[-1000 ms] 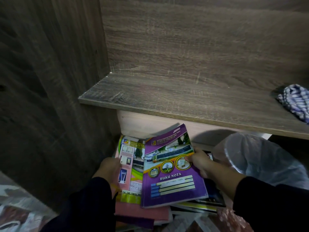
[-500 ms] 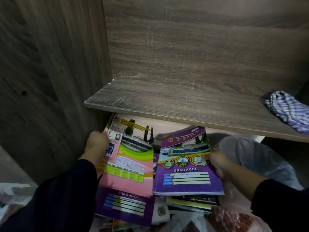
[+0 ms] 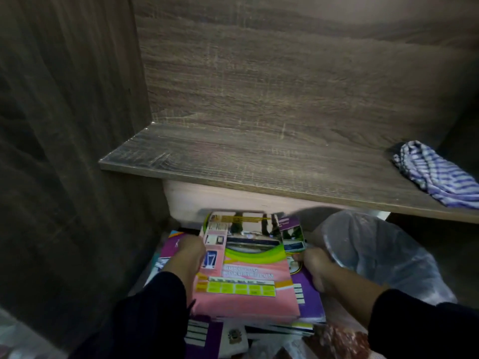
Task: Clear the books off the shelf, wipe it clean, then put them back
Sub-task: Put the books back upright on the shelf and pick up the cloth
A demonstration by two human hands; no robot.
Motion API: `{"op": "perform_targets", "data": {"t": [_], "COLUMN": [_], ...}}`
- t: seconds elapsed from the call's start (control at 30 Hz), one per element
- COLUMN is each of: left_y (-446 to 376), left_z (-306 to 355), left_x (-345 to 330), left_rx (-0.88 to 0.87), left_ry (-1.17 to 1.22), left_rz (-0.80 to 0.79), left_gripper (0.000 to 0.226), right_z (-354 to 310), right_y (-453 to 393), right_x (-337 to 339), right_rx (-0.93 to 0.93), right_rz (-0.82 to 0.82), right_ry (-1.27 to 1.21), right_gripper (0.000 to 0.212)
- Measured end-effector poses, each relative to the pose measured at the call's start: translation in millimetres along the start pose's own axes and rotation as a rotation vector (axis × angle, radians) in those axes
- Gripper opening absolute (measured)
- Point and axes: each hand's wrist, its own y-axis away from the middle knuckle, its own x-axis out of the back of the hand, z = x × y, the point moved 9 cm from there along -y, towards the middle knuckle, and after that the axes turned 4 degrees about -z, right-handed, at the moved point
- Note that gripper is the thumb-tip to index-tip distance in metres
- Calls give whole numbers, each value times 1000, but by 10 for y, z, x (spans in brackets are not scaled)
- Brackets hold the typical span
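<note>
gripping the pink book [image 3: 246, 275] at its left edge is the left hand [image 3: 190, 251], right hand [image 3: 315, 268] clutching the purple book [image 3: 305, 288] beneath; both sit below the bare wooden shelf [image 3: 233, 161], striped cloth [image 3: 435, 174] at its right end, plastic bag [image 3: 375, 255] nearby.

I am at a home storage nook: a dark wood-grain shelf [image 3: 259, 161] at twelve o'clock, a striped cloth [image 3: 435, 174] at two o'clock, school notebooks [image 3: 246, 270] at six o'clock, a plastic bag [image 3: 375, 255] at four o'clock.
</note>
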Motion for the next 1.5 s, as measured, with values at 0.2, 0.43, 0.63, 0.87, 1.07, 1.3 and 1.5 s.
{"op": "perform_targets", "data": {"t": [0.2,0.43,0.63,0.87,1.07,1.3,1.5], "left_y": [89,188,729,1305,1624,1632,1316], "left_z": [-210,-215,-245,-312,-293,-53,-53], "left_x": [-707,-440,189,672,984,1146,1164], "left_rx": [71,109,174,24,-154,-322,-274], "left_ry": [-52,-261,-339,-367,-269,-69,-66], "left_rz": [-301,-370,-401,-375,-249,-166,-143], "left_gripper": [35,19,5,12,31,46,49], "right_z": [193,179,251,325,277,-33,-73], "right_y": [-70,31,393,910,1124,1244,1135], "right_x": [-23,-162,-535,-855,-823,-944,-1051], "right_rx": [-116,-49,-106,-93,-3,266,307], "right_rz": [-189,-248,-343,-377,-199,-166,-211], "right_ry": [-35,23,69,186,225,283,296], "right_gripper": [30,35,33,31,55,78,58]}}
